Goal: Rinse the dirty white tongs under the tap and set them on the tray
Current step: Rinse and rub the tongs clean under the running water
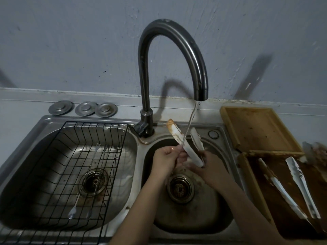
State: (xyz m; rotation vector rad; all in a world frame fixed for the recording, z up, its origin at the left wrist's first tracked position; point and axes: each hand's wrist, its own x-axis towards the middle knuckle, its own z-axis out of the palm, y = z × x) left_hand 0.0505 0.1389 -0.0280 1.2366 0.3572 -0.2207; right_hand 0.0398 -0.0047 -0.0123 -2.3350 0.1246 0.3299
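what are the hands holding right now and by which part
The white tongs, tips up under the tap's stream. The right hand grips the hinge end; the left hand is closed on the lower part of the left arm.

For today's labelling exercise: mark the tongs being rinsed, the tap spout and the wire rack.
tongs being rinsed [174, 132], head view, on the stained left blade.
tap spout [200, 93], head view, just above the outlet.
wire rack [122, 138], head view, on its right edge wire.
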